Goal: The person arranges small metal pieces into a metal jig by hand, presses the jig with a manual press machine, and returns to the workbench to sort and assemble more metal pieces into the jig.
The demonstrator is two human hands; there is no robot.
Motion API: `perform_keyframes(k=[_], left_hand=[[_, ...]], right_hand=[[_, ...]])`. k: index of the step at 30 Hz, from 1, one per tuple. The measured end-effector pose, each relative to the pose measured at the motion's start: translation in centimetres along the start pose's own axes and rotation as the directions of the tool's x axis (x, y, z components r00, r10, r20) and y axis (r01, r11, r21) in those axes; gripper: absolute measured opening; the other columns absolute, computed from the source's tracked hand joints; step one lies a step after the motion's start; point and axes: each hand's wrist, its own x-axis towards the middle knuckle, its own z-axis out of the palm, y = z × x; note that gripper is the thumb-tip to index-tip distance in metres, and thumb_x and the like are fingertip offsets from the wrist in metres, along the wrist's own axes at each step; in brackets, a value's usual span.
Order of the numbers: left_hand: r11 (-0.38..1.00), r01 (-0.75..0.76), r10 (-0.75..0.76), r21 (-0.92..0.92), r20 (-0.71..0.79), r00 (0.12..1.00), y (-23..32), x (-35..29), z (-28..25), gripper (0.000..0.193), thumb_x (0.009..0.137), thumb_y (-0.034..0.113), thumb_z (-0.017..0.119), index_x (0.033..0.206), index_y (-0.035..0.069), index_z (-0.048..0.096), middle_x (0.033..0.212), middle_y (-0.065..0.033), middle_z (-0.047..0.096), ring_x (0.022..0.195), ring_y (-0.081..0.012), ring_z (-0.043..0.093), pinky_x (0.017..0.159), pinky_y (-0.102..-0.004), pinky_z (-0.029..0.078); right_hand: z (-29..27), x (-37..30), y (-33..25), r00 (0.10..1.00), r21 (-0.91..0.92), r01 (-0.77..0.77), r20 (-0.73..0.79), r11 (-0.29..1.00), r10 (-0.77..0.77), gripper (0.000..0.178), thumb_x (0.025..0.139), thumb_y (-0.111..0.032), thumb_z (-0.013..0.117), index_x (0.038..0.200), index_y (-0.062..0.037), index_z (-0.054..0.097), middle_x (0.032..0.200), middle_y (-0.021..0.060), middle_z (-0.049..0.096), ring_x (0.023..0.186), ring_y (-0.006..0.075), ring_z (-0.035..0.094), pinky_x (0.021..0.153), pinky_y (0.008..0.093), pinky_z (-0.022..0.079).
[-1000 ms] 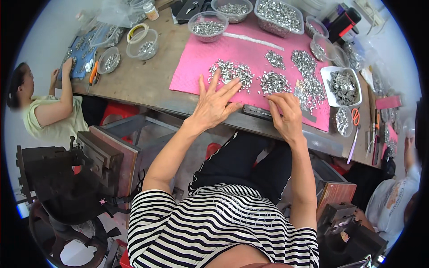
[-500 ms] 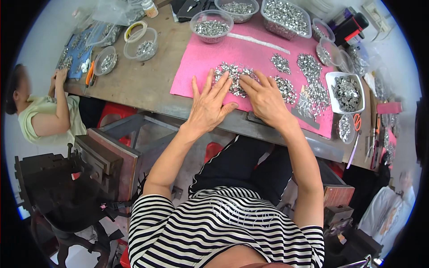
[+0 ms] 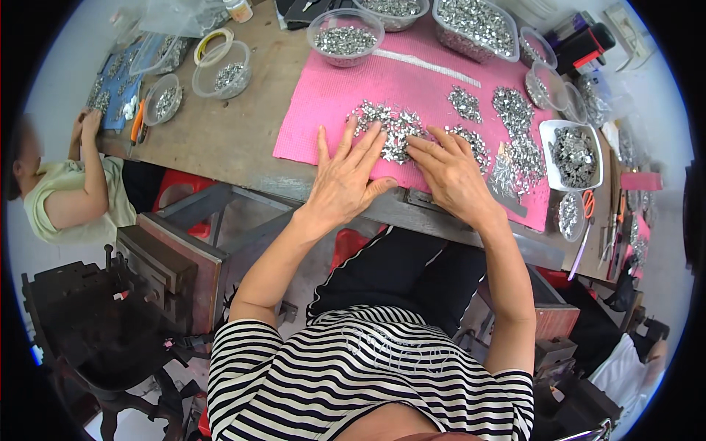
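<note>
A spread pile of small shiny metal pieces (image 3: 393, 131) lies on a pink mat (image 3: 323, 95) at the table's near edge. My left hand (image 3: 346, 173) rests at the pile's left side, fingers stretched and spread, their tips touching the pieces. At its right side my right hand (image 3: 450, 170) lies with fingers extended over the pieces, its thumb partly hidden. Neither hand visibly grips anything. Beyond my right hand sit another small metal pile (image 3: 471, 140), a smaller heap (image 3: 465, 104) and larger heaps (image 3: 513, 110). Thin metal strips (image 3: 502, 178) lie near the mat's right edge.
Clear tubs of metal pieces (image 3: 346, 40) stand along the back. At the right are a white dish (image 3: 544, 136), orange-handled scissors (image 3: 587, 202) and a small tub (image 3: 570, 217). Orange-handled pliers (image 3: 137, 123) lie on the left, where a co-worker (image 3: 70, 184) sits by a blue mat.
My right hand has shifted right and slightly back toward me, uncovering more of the middle pile. My left hand stays nearly in place. The view has shifted a little.
</note>
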Motion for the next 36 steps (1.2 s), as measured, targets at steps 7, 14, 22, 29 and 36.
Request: perform_keyframes(k=[7,14,22,29,36], left_hand=[[0.998,0.060,-0.064,-0.036,-0.104,0.993,0.6,1.0,-0.2,0.062,0.097,0.050,0.057,0.142,0.007,0.055,0.152,-0.0115,0.047,0.147,-0.0387,0.033,0.115,-0.0707,0.011],[0.983,0.036,-0.098,-0.180,-0.351,0.931,0.4,-0.1,0.4,0.029,0.091,0.021,0.068,0.119,0.011,0.070,0.132,-0.0075,0.062,0.133,-0.0328,0.049,0.114,-0.0659,0.018],[0.991,0.005,-0.062,-0.135,-0.421,0.905,0.6,-0.3,0.8,0.024,0.085,0.010,0.070,0.109,0.014,0.073,0.118,-0.0043,0.064,0.118,-0.0288,0.055,0.111,-0.0612,0.026],[0.987,0.006,-0.074,-0.159,-0.423,0.903,0.5,-0.3,0.9,0.024,0.084,0.009,0.070,0.107,0.014,0.073,0.116,-0.0037,0.065,0.119,-0.0284,0.055,0.111,-0.0609,0.027],[0.988,-0.008,-0.059,-0.153,-0.428,0.902,0.3,-0.4,1.1,0.024,0.083,0.008,0.071,0.106,0.013,0.073,0.114,-0.0036,0.065,0.117,-0.0283,0.055,0.109,-0.0599,0.028]], right_hand=[[0.9,2.2,0.4,0.975,0.125,-0.058,-0.204,0.991,0.082,0.019,0.085,-0.006,0.068,0.103,-0.0053,0.072,0.096,0.0087,0.063,0.095,0.0286,0.058,0.082,0.0416,0.046],[2.6,3.6,0.0,0.976,-0.115,-0.013,-0.218,0.993,-0.012,0.015,0.081,-0.007,0.072,0.095,-0.0057,0.072,0.090,0.0066,0.060,0.087,0.0263,0.056,0.075,0.0386,0.045],[2.7,3.2,-0.4,0.964,-0.029,-0.055,-0.262,0.998,0.046,0.015,0.082,-0.010,0.072,0.097,-0.0062,0.072,0.091,0.0067,0.061,0.088,0.0265,0.056,0.078,0.0395,0.044],[3.0,3.0,-0.5,0.962,-0.041,-0.102,-0.257,0.994,0.088,0.017,0.083,-0.011,0.071,0.100,-0.0063,0.072,0.091,0.0069,0.060,0.089,0.0264,0.056,0.078,0.0397,0.044],[3.1,3.3,-1.2,0.967,-0.122,-0.138,-0.232,0.983,0.107,0.016,0.084,-0.011,0.072,0.099,-0.0065,0.072,0.090,0.0065,0.060,0.087,0.0262,0.057,0.077,0.0395,0.044]])
